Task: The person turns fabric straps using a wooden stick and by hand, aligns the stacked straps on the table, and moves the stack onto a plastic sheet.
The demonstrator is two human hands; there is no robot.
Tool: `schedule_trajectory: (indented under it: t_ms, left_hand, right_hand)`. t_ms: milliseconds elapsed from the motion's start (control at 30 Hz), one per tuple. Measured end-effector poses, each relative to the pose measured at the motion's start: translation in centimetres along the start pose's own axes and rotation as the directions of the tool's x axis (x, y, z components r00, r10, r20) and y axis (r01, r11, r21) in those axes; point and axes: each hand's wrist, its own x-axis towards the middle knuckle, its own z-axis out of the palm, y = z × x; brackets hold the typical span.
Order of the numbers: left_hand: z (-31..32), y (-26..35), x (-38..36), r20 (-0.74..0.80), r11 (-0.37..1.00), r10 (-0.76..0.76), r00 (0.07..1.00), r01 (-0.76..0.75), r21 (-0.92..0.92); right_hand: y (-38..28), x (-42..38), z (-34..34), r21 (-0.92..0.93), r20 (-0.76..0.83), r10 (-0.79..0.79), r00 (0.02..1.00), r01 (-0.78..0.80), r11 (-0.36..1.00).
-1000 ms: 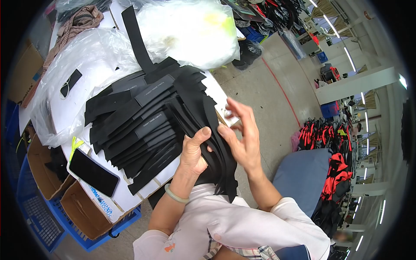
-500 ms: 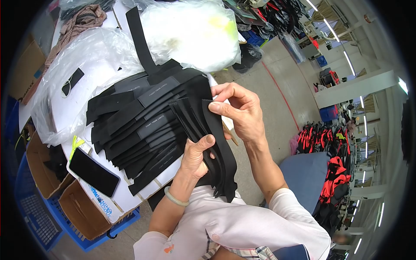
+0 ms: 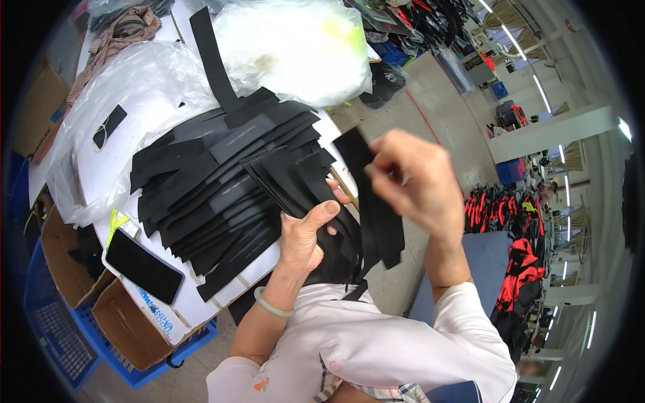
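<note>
My left hand (image 3: 307,236) is closed around a bundle of black fabric strips (image 3: 290,180), thumb on top, their upper ends fanned over the pile. Off to the right, my right hand (image 3: 424,183), smeared by motion, pinches one black fabric strip (image 3: 379,218) that hangs apart from the bundle. A pile of overlapping black strips (image 3: 191,191) lies on the white table, several bearing a grey patch with small lettering. One long strip (image 3: 213,60) sticks out from the far side of the pile.
A smartphone (image 3: 144,266) lies at the table's near left edge. Clear plastic (image 3: 158,80) and a stuffed white bag (image 3: 289,50) cover the far side. Cardboard boxes (image 3: 131,322) in a blue crate (image 3: 127,376) stand below left. Red and black garments (image 3: 521,269) are heaped at right.
My right hand has moved right and toward me, drawing one strip away from the bundle. My left hand keeps its grip almost in the same place.
</note>
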Motion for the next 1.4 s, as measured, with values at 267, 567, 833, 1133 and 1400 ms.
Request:
schedule_trajectory:
  t_ms: [267, 567, 833, 1133, 1400]
  left_hand:
    - [0.4, -0.5, -0.3, -0.064, 0.994, 0.090, 0.994, -0.086, 0.062]
    - [-0.8, -0.2, 0.0, 0.000, 0.999, 0.002, 1.000, -0.002, 0.052]
    - [-0.7, -0.2, 0.2, -0.042, 0.998, 0.017, 0.999, -0.019, -0.058]
    - [-1.4, 0.4, 1.1, 0.173, 0.996, -0.084, 0.981, 0.089, -0.023]
    - [0.7, 1.2, -0.1, 0.181, 0.988, -0.115, 0.977, 0.094, 0.125]
  right_hand:
    - [-0.3, -2.9, 4.0, 0.458, 0.123, 0.290, 0.949, -0.314, 0.832]
    - [2.0, -3.6, 3.4, 0.787, 0.424, 0.379, 0.822, -0.542, 0.295]
    - [3.8, -3.6, 3.3, 0.869, 0.476, 0.261, 0.840, -0.495, 0.007]
    - [3.8, -1.8, -0.7, 0.846, 0.368, 0.202, 0.907, -0.417, 0.331]
    - [4.1, -1.1, 2.0, 0.751, 0.204, -0.209, 0.956, -0.016, 0.660]
